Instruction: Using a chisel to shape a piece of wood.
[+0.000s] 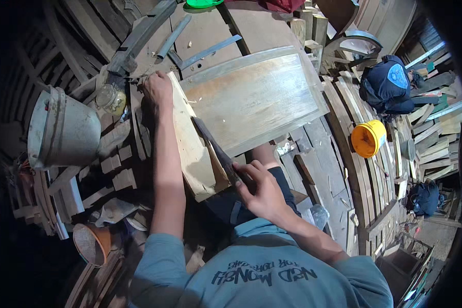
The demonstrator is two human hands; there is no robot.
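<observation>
A long pale wooden piece (186,146) slants across in front of me, its near end close to my lap. My left hand (158,90) is closed at its far end, against its left side; what the curled fingers hold is hidden. My right hand (262,190) is wrapped round the near end of a long, dark, flat strip (213,146), which lies aslant along the pale piece's right edge. Whether that strip is a blade or dark wood I cannot tell. To the right, a broad framed wooden panel (251,97) lies on the bench (210,20), with small shavings on it.
Metal strips (210,52) lie beyond the panel. On the left stand a whitish bucket (69,128), a glass jar (111,99) and an orange container (92,244). A yellow bucket (368,138) sits at right among timber. Farther right, a person in dark clothing (387,84) bends over.
</observation>
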